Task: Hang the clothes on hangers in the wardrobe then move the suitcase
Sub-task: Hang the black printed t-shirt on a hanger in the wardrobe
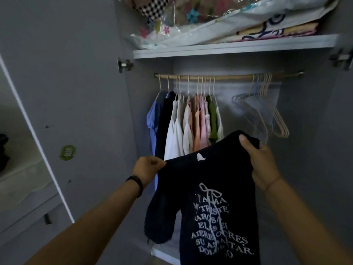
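Note:
I hold a dark navy T-shirt (206, 188) with white printed lettering up in front of the open wardrobe. My left hand (148, 169) pinches its left shoulder. My right hand (261, 161) grips the right shoulder, thumb over the fabric. Behind it a wooden rail (229, 77) carries several hung garments (183, 123) on the left and a bunch of empty pale hangers (267, 111) on the right. No suitcase is in view.
A white shelf (235, 47) above the rail holds plastic-wrapped bedding and folded fabric. The wardrobe's left door (66, 92) stands open with a green sticker on it. At far left there is a mirror or another unit with drawers (24, 197).

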The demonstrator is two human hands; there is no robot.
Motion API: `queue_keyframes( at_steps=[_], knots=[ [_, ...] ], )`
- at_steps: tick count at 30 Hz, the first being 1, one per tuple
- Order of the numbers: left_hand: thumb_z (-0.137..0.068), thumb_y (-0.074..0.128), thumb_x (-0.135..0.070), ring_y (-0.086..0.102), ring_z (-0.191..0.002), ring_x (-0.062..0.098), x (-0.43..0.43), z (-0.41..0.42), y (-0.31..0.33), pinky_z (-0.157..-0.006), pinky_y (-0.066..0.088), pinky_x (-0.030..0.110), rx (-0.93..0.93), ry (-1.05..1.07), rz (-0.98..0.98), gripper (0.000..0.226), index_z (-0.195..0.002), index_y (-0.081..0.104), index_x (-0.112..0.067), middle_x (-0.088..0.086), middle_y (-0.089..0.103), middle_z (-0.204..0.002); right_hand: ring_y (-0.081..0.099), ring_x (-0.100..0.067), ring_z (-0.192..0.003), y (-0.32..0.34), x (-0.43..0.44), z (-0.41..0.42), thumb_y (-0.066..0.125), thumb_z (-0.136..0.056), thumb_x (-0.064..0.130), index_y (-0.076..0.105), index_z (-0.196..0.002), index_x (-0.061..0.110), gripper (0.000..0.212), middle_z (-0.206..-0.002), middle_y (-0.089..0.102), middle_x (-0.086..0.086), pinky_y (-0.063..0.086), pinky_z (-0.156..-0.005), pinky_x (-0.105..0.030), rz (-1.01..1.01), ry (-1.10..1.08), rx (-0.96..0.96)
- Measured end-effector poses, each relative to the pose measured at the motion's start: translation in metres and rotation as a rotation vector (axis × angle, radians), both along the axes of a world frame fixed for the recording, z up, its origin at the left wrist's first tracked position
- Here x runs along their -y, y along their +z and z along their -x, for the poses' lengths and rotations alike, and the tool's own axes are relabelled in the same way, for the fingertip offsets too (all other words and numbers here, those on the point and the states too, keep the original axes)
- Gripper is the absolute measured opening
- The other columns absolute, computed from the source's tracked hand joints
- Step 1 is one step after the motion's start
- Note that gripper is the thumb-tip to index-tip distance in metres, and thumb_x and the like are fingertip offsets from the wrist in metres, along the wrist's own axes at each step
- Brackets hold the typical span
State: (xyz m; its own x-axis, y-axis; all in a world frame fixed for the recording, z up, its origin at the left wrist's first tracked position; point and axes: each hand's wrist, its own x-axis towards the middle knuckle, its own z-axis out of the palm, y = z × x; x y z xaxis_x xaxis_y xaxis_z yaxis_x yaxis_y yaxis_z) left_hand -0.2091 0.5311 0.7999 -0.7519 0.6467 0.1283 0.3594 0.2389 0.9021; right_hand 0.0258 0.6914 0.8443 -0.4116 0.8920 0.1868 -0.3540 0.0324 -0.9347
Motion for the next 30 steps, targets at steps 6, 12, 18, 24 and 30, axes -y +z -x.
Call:
queue_keyframes(
  at_steps=[6,12,18,24,30],
  knots=[
    [-0.092,0.054,-0.005,0.058,-0.075,0.027,-0.044,0.009,-0.005,-0.069,0.053,0.04,0.103,0.056,-0.071,0.022,-0.072,0.048,-0.009,0.012,0.055,-0.075,0.07,-0.022,-0.088,-0.008,-0.025,0.008,0.072,-0.066,0.045,0.071,-0.094,0.014,0.042,-0.089,0.075,-0.006,0.057,-0.077,-0.031,-0.045,0.002,-0.001],
    [-0.098,0.047,-0.012,0.06,-0.07,0.02,-0.083,0.023,0.009,-0.062,0.055,0.027,0.382,-0.037,-0.301,0.021,-0.078,0.051,-0.007,0.01,0.058,-0.078,0.067,-0.009,-0.066,-0.015,-0.06,0.015,0.066,-0.085,0.021,0.07,-0.079,0.015,0.01,-0.07,0.072,0.004,0.056,-0.063,-0.019,-0.161,-0.03,0.055],
    [-0.099,0.045,-0.015,0.063,-0.071,0.018,-0.121,0.048,0.032,-0.066,0.053,0.027,0.722,-0.315,-0.375,0.024,-0.09,0.063,-0.004,0.006,0.068,-0.074,0.055,-0.004,-0.054,-0.032,-0.097,0.027,0.058,-0.091,0.021,0.062,-0.081,0.002,0.022,-0.062,0.06,-0.001,0.045,-0.054,-0.018,-0.241,-0.026,0.23],
    [-0.094,0.048,-0.003,0.063,-0.084,0.018,-0.153,0.063,0.071,-0.071,0.056,0.026,0.812,-0.509,-0.281,0.016,-0.102,0.061,-0.004,0.008,0.068,-0.089,0.04,-0.022,-0.058,-0.033,-0.113,0.034,0.074,-0.043,0.076,0.054,-0.083,-0.003,0.091,-0.067,0.043,-0.015,0.035,-0.055,-0.029,-0.204,-0.103,0.182],
    [-0.097,0.044,-0.008,0.061,-0.091,0.023,-0.18,0.055,0.1,-0.073,0.055,0.031,0.978,-0.653,-0.216,0.025,-0.117,0.055,-0.001,0.013,0.063,-0.101,0.036,-0.013,-0.053,-0.028,-0.122,0.032,0.069,-0.076,0.047,0.051,-0.052,0.022,0.039,-0.052,0.039,0.003,0.035,-0.054,-0.024,-0.177,-0.045,0.286]
  ],
)
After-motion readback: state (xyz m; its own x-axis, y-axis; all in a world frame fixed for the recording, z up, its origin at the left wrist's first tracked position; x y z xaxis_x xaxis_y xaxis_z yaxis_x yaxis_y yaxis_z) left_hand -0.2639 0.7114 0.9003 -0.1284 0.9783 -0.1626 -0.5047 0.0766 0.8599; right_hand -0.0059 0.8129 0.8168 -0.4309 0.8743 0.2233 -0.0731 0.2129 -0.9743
